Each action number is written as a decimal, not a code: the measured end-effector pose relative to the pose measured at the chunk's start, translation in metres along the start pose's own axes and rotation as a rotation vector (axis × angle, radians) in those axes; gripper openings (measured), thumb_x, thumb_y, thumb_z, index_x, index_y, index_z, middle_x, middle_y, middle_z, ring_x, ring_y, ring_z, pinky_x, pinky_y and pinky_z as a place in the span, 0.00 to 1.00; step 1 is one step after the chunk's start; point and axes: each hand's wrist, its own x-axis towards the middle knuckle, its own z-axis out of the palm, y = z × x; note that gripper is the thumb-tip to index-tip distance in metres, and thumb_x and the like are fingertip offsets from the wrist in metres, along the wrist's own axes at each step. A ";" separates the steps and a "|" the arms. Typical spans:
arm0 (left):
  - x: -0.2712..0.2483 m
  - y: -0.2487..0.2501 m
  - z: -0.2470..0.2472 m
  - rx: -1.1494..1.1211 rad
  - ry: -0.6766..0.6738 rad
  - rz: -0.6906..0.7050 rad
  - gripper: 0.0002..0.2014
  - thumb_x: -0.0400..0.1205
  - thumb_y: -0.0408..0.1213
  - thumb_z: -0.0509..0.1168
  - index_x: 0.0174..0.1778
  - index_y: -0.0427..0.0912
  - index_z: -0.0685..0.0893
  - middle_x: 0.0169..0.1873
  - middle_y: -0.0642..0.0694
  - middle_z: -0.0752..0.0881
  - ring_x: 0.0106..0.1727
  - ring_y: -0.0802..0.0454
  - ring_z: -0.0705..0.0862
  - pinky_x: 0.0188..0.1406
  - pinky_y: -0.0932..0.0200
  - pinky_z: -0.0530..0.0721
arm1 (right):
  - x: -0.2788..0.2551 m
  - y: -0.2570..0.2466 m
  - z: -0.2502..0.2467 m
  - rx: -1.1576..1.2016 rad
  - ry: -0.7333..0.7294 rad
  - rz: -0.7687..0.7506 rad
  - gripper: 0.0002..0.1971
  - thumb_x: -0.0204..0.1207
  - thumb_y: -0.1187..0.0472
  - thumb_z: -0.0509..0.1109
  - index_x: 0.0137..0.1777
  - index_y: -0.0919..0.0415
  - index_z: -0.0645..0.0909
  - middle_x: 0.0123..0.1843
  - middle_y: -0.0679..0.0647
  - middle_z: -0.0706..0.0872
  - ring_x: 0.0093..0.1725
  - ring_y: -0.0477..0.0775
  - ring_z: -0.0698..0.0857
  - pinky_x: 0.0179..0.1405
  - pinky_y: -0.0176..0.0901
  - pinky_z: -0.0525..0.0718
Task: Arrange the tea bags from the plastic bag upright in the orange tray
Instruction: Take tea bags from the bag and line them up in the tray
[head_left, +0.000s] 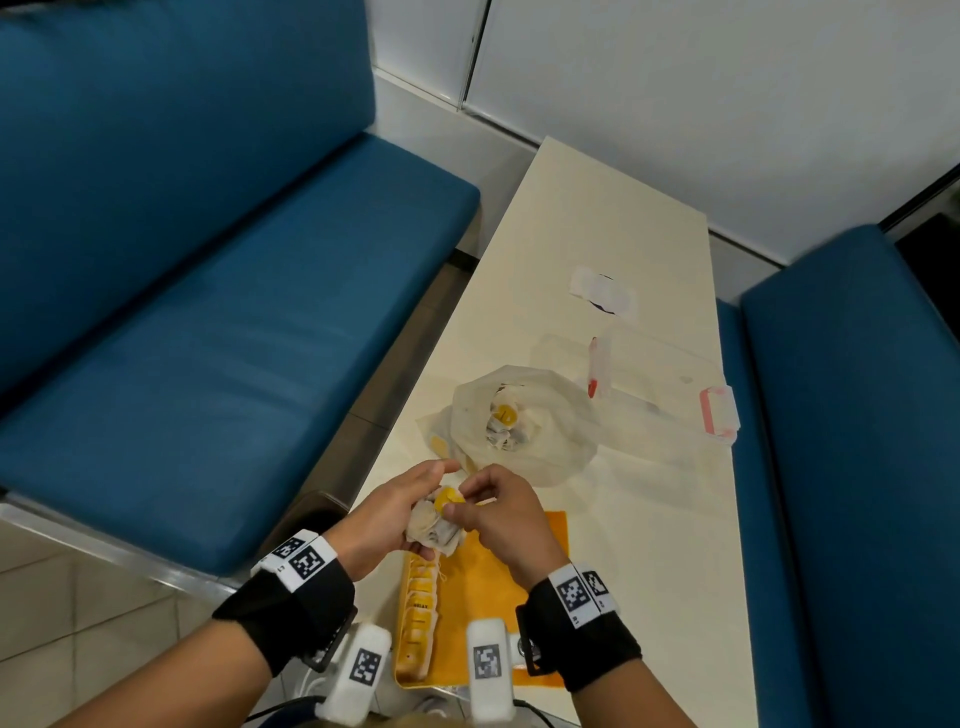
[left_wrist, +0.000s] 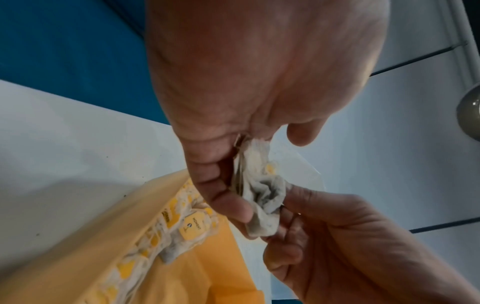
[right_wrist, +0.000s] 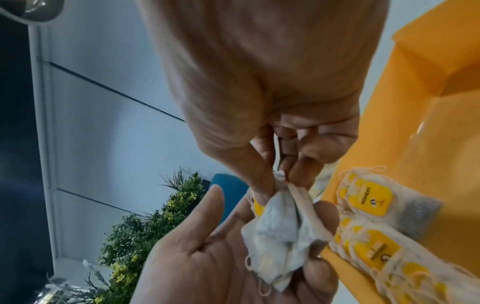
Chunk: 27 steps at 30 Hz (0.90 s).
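My left hand (head_left: 395, 512) cups a small bunch of tea bags (head_left: 435, 526) with yellow tags, just above the far end of the orange tray (head_left: 483, 582). My right hand (head_left: 493, 512) pinches the top of one bag in that bunch (right_wrist: 281, 221) between thumb and fingers. The same bunch of tea bags (left_wrist: 262, 202) shows between both hands in the left wrist view. A row of tea bags (head_left: 420, 618) stands upright along the tray's left wall. The plastic bag (head_left: 524, 423) lies open beyond the hands, with more tea bags (head_left: 505, 423) inside.
The cream table (head_left: 597, 249) runs away from me between two blue benches (head_left: 218, 338). A clear lidded box with pink clips (head_left: 670, 395) sits right of the bag, and a white packet (head_left: 602, 291) lies farther back.
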 end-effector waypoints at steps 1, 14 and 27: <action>0.000 0.000 0.000 -0.017 -0.006 -0.005 0.19 0.92 0.53 0.52 0.73 0.58 0.82 0.61 0.41 0.89 0.54 0.41 0.91 0.44 0.48 0.87 | 0.001 0.000 0.000 0.019 0.009 -0.001 0.12 0.69 0.66 0.82 0.49 0.62 0.84 0.44 0.55 0.86 0.42 0.48 0.84 0.32 0.33 0.80; 0.005 -0.008 -0.009 -0.077 -0.039 -0.028 0.15 0.83 0.25 0.67 0.62 0.46 0.89 0.55 0.36 0.91 0.51 0.42 0.90 0.40 0.52 0.87 | 0.001 -0.016 -0.014 0.142 0.027 -0.050 0.05 0.72 0.69 0.79 0.44 0.67 0.86 0.33 0.55 0.88 0.32 0.51 0.87 0.27 0.42 0.80; 0.002 -0.005 -0.010 -0.168 0.051 -0.056 0.10 0.86 0.39 0.68 0.60 0.49 0.92 0.56 0.43 0.93 0.49 0.47 0.88 0.35 0.56 0.81 | -0.008 -0.033 -0.038 -0.146 0.046 -0.202 0.05 0.70 0.64 0.82 0.38 0.58 0.88 0.37 0.50 0.90 0.35 0.44 0.86 0.37 0.35 0.84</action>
